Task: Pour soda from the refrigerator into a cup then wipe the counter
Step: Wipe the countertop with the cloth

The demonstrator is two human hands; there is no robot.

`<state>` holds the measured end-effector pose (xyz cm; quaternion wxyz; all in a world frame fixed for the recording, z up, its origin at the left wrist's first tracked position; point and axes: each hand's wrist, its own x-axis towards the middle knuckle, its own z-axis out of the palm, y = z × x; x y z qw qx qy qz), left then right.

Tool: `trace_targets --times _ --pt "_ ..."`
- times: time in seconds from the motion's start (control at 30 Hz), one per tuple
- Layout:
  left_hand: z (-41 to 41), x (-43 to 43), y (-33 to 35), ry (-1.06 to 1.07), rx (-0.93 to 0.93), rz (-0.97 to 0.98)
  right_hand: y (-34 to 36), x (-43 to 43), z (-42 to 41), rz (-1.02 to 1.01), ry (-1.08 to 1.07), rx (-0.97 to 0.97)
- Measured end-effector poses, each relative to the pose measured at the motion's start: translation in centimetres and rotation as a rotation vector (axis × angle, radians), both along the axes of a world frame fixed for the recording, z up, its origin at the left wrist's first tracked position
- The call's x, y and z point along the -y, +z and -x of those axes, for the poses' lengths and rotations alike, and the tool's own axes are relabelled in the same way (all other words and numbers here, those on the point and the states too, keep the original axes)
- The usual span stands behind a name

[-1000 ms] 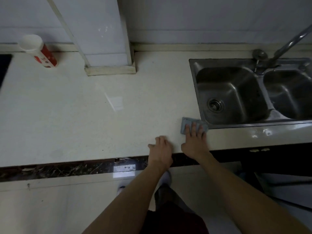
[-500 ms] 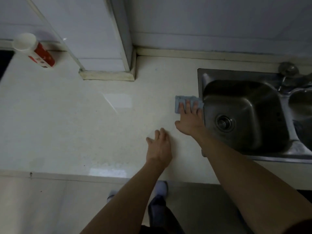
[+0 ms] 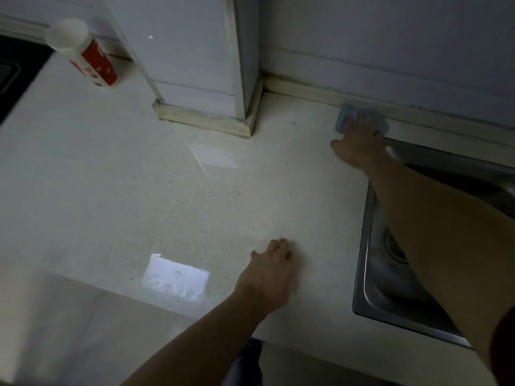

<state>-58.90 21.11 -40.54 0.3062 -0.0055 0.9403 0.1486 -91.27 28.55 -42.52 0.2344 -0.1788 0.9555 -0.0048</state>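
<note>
My right hand (image 3: 358,142) presses flat, fingers spread, on a light blue cloth (image 3: 343,118) at the back of the pale counter (image 3: 139,190), against the wall trim and just behind the sink. My left hand (image 3: 269,277) rests palm down on the counter near its front edge, holding nothing. A red cup with a white top (image 3: 86,55) stands at the back left of the counter. Only the cloth's edges show around my fingers.
A steel sink (image 3: 373,280) is set into the counter at the right, under my right forearm. A white pillar (image 3: 195,65) juts out from the back wall onto the counter. A dark cooktop (image 3: 14,73) lies at the far left.
My right hand has slid the cloth away from the counter's front, along the sink's left side, to the back wall. My left hand stayed on the counter.
</note>
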Motion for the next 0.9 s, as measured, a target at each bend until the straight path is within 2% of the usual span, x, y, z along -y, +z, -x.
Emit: trace_targets --times 0.23,0.57,0.7,0.9 --pt "-0.1 0.3 0.0 0.012 -0.012 -0.043 -0.3 2.3 -0.2 -0.007 -0.067 -0.015" --pt "1.0 0.4 1.4 0.057 0.040 -0.074 -0.7 11.5 -5.8 0.055 0.243 -0.034" --pt "0.0 0.9 1.2 0.053 -0.001 -0.114 -0.2 10.5 -8.9 -0.017 0.267 -0.008" --pt "-3.5 4.3 0.8 0.070 -0.109 -0.268 -0.2 7.0 -16.4 -0.096 0.196 0.078"
